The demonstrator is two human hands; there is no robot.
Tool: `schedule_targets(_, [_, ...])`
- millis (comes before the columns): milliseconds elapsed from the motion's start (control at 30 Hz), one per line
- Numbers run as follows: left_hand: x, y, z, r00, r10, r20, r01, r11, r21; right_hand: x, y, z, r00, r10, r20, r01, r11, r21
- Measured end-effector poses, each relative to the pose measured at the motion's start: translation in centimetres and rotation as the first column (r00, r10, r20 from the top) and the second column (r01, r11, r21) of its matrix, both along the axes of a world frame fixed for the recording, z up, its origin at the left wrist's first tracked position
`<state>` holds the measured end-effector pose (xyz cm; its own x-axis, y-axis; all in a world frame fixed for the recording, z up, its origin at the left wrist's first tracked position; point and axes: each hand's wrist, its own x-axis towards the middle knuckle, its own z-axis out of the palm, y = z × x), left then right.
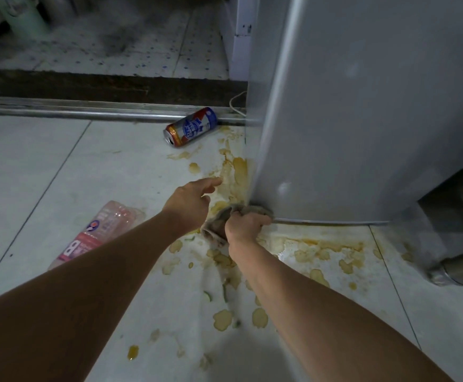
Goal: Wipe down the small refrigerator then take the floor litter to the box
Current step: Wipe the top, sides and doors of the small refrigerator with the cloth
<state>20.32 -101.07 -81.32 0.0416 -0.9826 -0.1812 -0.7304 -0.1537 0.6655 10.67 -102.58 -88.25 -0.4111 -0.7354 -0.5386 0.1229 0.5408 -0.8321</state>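
The small grey refrigerator (362, 106) fills the upper right. My right hand (245, 224) grips a grey-brown rag (219, 221) pressed against the fridge's bottom front corner. My left hand (189, 199) hovers just left of it, empty, fingers spread and pointing toward the fridge. A beer can (190, 127) lies on its side near the door track. A crushed pink plastic bottle (98, 230) lies on the floor under my left forearm. The box is not in view.
Yellow-brown spill stains (315, 249) cover the white tiles around the fridge base and toward me. A metal door track (87, 110) and dark sill run across the back. A metal leg (456, 268) lies at right. A white cord (236, 103) trails by the fridge.
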Motion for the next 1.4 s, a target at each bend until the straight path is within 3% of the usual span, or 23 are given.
schedule_targets(133, [0.4,1.0,0.7,1.000,0.023,0.010,-0.023,1.000,0.000,-0.2,1.2,0.4,0.968,0.251,0.025,-0.252,0.968,0.021])
schedule_targets(233, [0.0,1.7,1.9,1.000,0.011,0.012,-0.011,1.000,-0.020,-1.5,2.7,0.9,0.859,0.506,-0.079,-0.506,0.862,0.020])
schedule_targets(300, [-0.4,2.2,2.7,1.000,0.006,0.020,-0.005,0.999,-0.043,-3.0,3.5,1.6,0.829,0.543,-0.136,-0.547,0.837,0.002])
schedule_targets(533, [-5.4,3.3,6.2,0.992,-0.083,0.097,0.097,0.985,-0.144,-14.2,5.6,3.8,0.872,0.415,-0.261,-0.441,0.896,-0.050])
schedule_targets(700, [-12.5,3.9,8.5,0.939,-0.220,0.264,0.291,0.918,-0.270,-23.3,6.4,5.7,0.945,0.136,-0.296,-0.191,0.968,-0.164])
schedule_targets(867, [-19.8,3.3,10.8,0.864,-0.319,0.390,0.476,0.769,-0.427,-30.5,5.8,6.5,0.979,-0.069,-0.190,0.039,0.987,-0.158])
schedule_targets(1000, [-24.2,2.2,11.8,0.780,-0.299,0.550,0.595,0.628,-0.502,-33.7,4.4,7.1,0.988,-0.143,0.065,0.151,0.978,-0.144])
schedule_targets(1200, [-27.8,-0.1,10.8,0.605,-0.179,0.776,0.713,0.556,-0.427,-34.8,0.6,6.4,0.980,-0.055,0.190,0.080,0.988,-0.132])
schedule_targets(1400, [-28.2,-2.4,8.7,0.468,-0.071,0.881,0.780,0.502,-0.374,-34.9,-1.7,3.5,0.991,0.134,-0.014,-0.135,0.987,-0.089])
